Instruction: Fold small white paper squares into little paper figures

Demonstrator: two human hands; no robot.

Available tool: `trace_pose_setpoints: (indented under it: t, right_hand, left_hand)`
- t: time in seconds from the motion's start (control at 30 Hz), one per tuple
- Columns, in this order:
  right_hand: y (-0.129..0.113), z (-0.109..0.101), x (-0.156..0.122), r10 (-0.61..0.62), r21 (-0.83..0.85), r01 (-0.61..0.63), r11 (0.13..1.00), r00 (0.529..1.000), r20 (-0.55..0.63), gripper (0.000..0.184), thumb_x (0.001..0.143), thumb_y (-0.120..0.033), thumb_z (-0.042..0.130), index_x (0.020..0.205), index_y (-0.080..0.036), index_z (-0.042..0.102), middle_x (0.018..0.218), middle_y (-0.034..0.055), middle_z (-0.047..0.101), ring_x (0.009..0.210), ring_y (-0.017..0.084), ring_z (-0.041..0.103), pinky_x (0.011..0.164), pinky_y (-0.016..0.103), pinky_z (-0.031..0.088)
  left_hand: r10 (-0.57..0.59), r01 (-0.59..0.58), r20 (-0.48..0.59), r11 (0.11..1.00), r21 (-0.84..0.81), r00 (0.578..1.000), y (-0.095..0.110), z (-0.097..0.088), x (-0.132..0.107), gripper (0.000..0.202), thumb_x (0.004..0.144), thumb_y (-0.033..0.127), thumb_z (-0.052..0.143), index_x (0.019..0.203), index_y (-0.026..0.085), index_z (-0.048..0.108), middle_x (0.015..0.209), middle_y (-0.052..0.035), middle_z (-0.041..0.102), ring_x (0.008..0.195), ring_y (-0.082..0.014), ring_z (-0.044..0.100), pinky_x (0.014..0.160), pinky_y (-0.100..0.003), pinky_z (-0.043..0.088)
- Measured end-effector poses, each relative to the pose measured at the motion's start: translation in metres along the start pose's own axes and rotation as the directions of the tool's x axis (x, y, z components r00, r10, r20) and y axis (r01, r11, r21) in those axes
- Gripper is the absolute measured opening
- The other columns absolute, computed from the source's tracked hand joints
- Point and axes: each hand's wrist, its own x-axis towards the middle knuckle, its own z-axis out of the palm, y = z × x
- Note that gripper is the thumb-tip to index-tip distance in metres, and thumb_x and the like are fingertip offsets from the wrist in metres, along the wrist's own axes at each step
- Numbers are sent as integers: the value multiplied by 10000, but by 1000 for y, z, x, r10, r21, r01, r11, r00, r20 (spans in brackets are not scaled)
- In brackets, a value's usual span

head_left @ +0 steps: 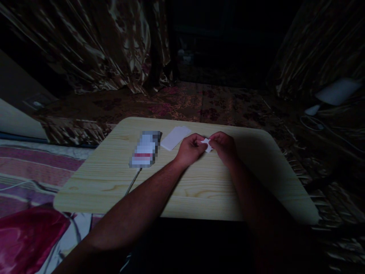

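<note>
Small white paper piece [207, 144] sits just above frame centre, pinched between left hand [190, 149] and right hand [224, 146], both closed on it over the wooden table [199, 182]. White sheets [175, 137] lie flat just upper-left of the hands; blurred box [145, 149] further left, cable [132, 182] trailing below it.

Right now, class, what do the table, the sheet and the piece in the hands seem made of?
Table: pale wood or wood-look laminate, smooth, matt; grain lines show. Sheet: probably paper, white, thin, lying flat. Piece: likely folded paper, white, angular edges, pinched between left hand and right hand; dim light leaves this open.
</note>
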Motion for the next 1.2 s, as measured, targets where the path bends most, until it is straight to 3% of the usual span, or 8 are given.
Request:
trace_pose_setpoints:
  t: [0.23,0.6,1.2]
  right_hand:
    - [1,1,1,-22,92,18,996,999,40,238,654,-252,639,879,-195,587,657,-30,637,587,137,609,586,268,492]
    - [7,2,3,-39,185,28,982,998,55,244,634,-206,656,868,-188,589,642,-35,624,558,134,600,561,275,505]
    - [10,3,2,-39,91,31,995,995,89,223,667,-275,640,872,-196,599,701,-14,648,610,138,618,567,268,534]
  left_hand:
    - [23,-25,-43,998,-54,999,9,-2,1,427,619,207,760,1022,162,627,631,51,581,507,-65,470,502,-195,360]
    - [65,-68,-38,995,-73,997,2,-3,2,349,657,199,735,992,165,643,632,47,566,517,-62,457,523,-202,367]
    - [32,-36,-48,996,-80,998,4,-2,2,308,627,210,743,923,164,673,613,43,570,504,-64,451,500,-200,339]
